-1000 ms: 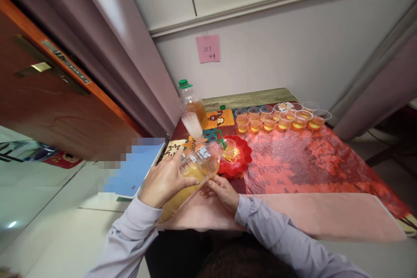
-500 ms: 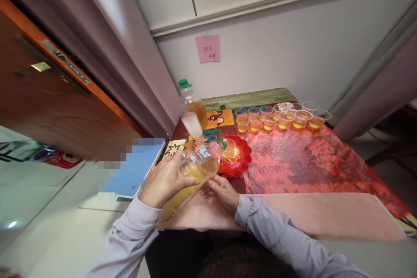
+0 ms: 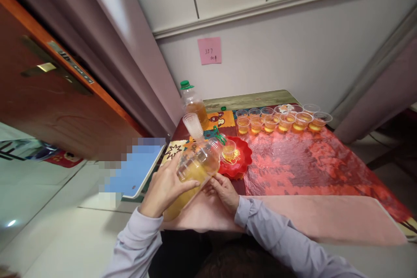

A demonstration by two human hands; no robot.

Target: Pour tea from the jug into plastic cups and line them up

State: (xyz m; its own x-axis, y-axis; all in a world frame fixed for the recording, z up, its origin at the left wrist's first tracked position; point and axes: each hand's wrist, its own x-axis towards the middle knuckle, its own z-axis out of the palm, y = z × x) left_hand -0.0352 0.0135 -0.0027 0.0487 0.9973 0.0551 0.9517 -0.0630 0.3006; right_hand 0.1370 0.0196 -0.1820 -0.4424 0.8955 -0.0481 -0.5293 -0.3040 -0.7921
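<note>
Left hand [image 3: 164,186] wrapped round tilted juice bottle [image 3: 195,167], right hand [image 3: 224,190] — fingers curled — supporting it

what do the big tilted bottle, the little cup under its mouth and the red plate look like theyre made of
The tilted bottle looks like clear, glossy thin plastic: the amber drink shows through its wall. The little cup seems clear disposable plastic, thin-walled and see-through. The red plate looks like shiny moulded plastic with a scalloped rim, though glazed ceramic cannot be ruled out.

A pale wall [image 3: 293,52] with a pink note [image 3: 209,51] rises behind the table [image 3: 250,99], beside a wooden door [image 3: 48,108].
</note>
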